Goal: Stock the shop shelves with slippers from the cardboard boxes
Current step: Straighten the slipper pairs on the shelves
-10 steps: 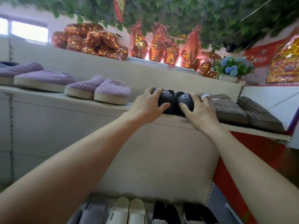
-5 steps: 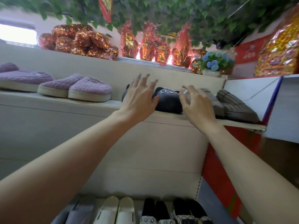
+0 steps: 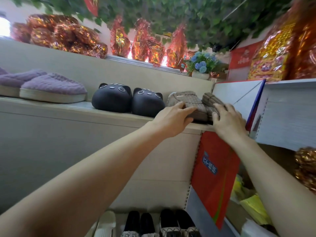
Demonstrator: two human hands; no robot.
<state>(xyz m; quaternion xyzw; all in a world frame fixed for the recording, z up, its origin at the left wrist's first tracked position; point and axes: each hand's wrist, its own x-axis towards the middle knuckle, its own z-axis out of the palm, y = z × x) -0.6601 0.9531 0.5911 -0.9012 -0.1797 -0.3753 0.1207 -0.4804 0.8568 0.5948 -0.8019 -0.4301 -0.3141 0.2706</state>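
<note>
Brown slippers [image 3: 188,101], centre right, look soft, light and squashy; left hand [image 3: 172,118] and right hand [image 3: 226,121] each grip one's near end.

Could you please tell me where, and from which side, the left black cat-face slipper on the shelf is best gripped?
Probably by the domed toe of the left black slipper, from the front: the toe points at the shelf edge, and the other black slipper sits close on the right. Fingers over the dome, thumb against the sole's front.
</note>
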